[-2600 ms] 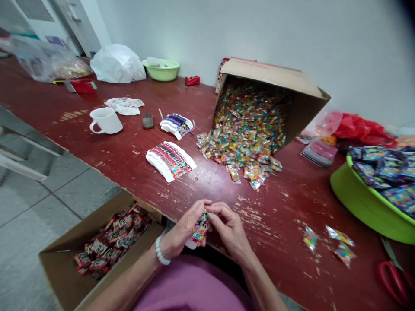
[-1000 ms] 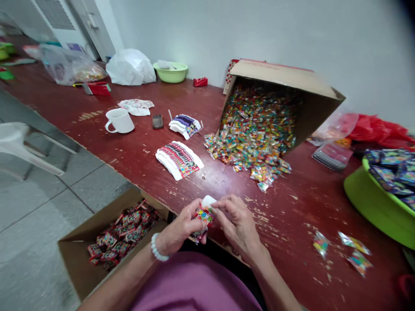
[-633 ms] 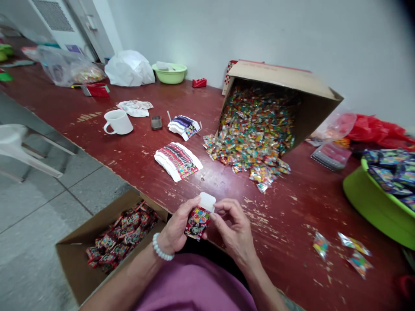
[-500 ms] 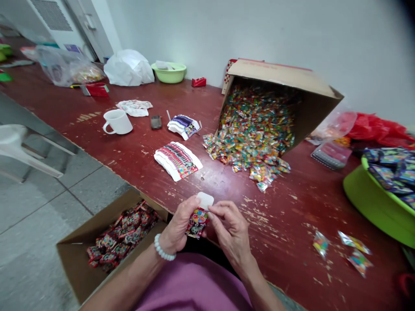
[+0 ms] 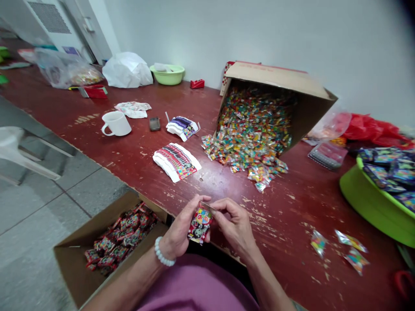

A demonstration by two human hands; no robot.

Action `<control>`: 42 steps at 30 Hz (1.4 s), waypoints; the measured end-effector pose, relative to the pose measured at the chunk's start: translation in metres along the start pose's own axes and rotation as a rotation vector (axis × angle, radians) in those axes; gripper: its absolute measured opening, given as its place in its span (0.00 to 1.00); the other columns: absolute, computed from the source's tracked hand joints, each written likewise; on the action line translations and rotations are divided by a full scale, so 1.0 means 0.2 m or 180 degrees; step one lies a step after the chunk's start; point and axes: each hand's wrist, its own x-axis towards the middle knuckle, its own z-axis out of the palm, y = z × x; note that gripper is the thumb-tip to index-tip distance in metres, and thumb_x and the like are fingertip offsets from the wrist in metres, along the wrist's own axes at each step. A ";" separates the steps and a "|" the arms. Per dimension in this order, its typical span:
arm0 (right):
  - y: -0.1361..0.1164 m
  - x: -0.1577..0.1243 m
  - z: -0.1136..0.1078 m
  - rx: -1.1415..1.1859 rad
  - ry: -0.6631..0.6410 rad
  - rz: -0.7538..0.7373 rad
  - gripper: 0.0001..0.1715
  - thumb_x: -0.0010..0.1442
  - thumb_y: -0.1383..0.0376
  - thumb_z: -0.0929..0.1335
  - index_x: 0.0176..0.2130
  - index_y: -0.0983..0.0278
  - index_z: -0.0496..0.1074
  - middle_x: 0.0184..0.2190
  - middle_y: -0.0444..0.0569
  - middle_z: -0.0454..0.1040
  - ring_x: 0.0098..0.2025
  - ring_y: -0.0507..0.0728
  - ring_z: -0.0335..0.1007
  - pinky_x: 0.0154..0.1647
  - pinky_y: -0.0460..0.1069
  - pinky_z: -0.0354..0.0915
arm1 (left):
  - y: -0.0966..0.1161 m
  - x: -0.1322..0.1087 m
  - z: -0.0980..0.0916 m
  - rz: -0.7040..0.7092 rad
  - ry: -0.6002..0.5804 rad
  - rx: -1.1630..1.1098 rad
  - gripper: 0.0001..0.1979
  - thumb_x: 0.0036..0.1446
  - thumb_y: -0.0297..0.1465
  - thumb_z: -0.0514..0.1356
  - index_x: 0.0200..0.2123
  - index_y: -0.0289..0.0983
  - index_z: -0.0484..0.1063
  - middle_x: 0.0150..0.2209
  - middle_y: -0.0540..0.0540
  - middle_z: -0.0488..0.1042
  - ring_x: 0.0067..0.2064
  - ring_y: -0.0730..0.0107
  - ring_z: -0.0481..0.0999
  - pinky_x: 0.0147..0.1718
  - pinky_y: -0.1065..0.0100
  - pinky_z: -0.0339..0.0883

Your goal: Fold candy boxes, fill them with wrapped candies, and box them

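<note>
**Held upright between the hands, top tipped right**

The red printed packet [image 5: 198, 225] stands on its long axis in the air just above the table edge, its top end leaning to the right and away from the person. Its long axis points roughly toward the spill of packets farther up the table. The left hand [image 5: 178, 226], with a bead bracelet [image 5: 162, 254] at the wrist, is the nearer hand. It wraps the packet's left side, with the fingers curled closely against it. The right hand [image 5: 234, 222] comes in from the other side, its fingertips [image 5: 215, 206] pinched narrow at the packet's upper right corner. A thin pale sliver [image 5: 205, 205] shows at the top edge (possibly a card seen edge-on, though it is too thin to tell).

Below and to the left, an open cardboard box [image 5: 69, 263] holds a heap of similar red packets [image 5: 119, 246]. On the worn red table [image 5: 292, 207] lies a stack of printed cards [image 5: 177, 162]. Beyond it, a tipped box [image 5: 279, 73] spills small clear packets [image 5: 249, 138], while three loose packets [image 5: 340, 248] lie well to the right.
</note>
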 end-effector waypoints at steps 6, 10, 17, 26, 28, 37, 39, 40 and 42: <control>0.00 0.00 0.00 -0.0134 -0.0343 0.0123 0.10 0.63 0.60 0.68 0.34 0.62 0.77 0.32 0.47 0.77 0.35 0.55 0.73 0.38 0.48 0.68 | -0.02 0.01 -0.02 -0.0110 0.0066 0.0193 0.20 0.61 0.45 0.55 0.50 0.40 0.65 0.25 0.52 0.72 0.17 0.70 0.72 0.14 0.73 0.63; -0.01 0.01 0.04 0.0397 -0.0114 0.0664 0.10 0.57 0.59 0.72 0.33 0.64 0.76 0.27 0.45 0.76 0.28 0.53 0.71 0.30 0.46 0.67 | -0.03 0.02 -0.02 0.0171 0.0054 0.0603 0.23 0.61 0.46 0.54 0.54 0.39 0.66 0.26 0.50 0.74 0.18 0.72 0.72 0.15 0.74 0.63; 0.00 0.03 0.06 0.1021 -0.0124 0.1044 0.11 0.55 0.59 0.73 0.30 0.65 0.74 0.22 0.43 0.73 0.21 0.50 0.66 0.23 0.45 0.63 | -0.01 0.02 -0.04 0.0019 -0.0128 0.0432 0.33 0.61 0.53 0.50 0.58 0.36 0.69 0.26 0.45 0.77 0.18 0.71 0.72 0.15 0.72 0.64; 0.02 -0.09 0.11 -0.0742 -0.0355 -0.0669 0.25 0.57 0.60 0.73 0.53 0.58 0.67 0.51 0.54 0.70 0.52 0.62 0.67 0.51 0.57 0.65 | 0.02 0.03 -0.08 -0.0097 0.0009 -0.0220 0.17 0.56 0.38 0.60 0.47 0.35 0.76 0.36 0.45 0.78 0.21 0.75 0.72 0.17 0.74 0.65; 0.04 -0.11 0.15 -0.1389 -0.0283 -0.0873 0.45 0.49 0.59 0.76 0.61 0.59 0.59 0.58 0.58 0.64 0.57 0.68 0.61 0.55 0.62 0.61 | 0.03 0.03 -0.07 -0.0103 0.0148 -0.0413 0.18 0.57 0.38 0.60 0.47 0.36 0.75 0.33 0.47 0.77 0.22 0.74 0.73 0.19 0.73 0.66; 0.04 -0.03 0.26 -0.1756 -0.0650 -0.1306 0.47 0.49 0.62 0.73 0.63 0.60 0.54 0.54 0.58 0.66 0.53 0.69 0.63 0.54 0.64 0.61 | 0.00 0.00 -0.13 0.0141 0.0637 -0.0595 0.20 0.57 0.44 0.61 0.46 0.35 0.72 0.32 0.46 0.77 0.27 0.69 0.76 0.26 0.70 0.70; 0.04 -0.01 0.27 -0.1475 -0.0929 -0.1201 0.53 0.48 0.57 0.75 0.65 0.61 0.50 0.58 0.59 0.63 0.57 0.68 0.61 0.56 0.62 0.62 | 0.02 -0.07 -0.23 0.0119 0.0746 -0.0217 0.23 0.58 0.48 0.57 0.49 0.37 0.70 0.29 0.48 0.76 0.19 0.73 0.71 0.18 0.71 0.64; 0.04 0.01 0.27 -0.1369 -0.0981 -0.1132 0.54 0.49 0.55 0.75 0.66 0.61 0.50 0.60 0.60 0.61 0.59 0.68 0.59 0.57 0.62 0.61 | 0.04 -0.12 -0.30 0.0204 0.0841 0.0101 0.25 0.59 0.49 0.56 0.50 0.38 0.70 0.28 0.48 0.75 0.18 0.72 0.70 0.17 0.71 0.63; 0.10 0.09 0.26 -0.1278 -0.0802 -0.0986 0.50 0.52 0.52 0.74 0.65 0.61 0.51 0.61 0.60 0.59 0.61 0.67 0.58 0.58 0.61 0.61 | 0.11 -0.23 -0.46 0.0607 0.1380 0.1145 0.23 0.59 0.49 0.56 0.49 0.39 0.71 0.34 0.46 0.78 0.27 0.67 0.76 0.25 0.68 0.69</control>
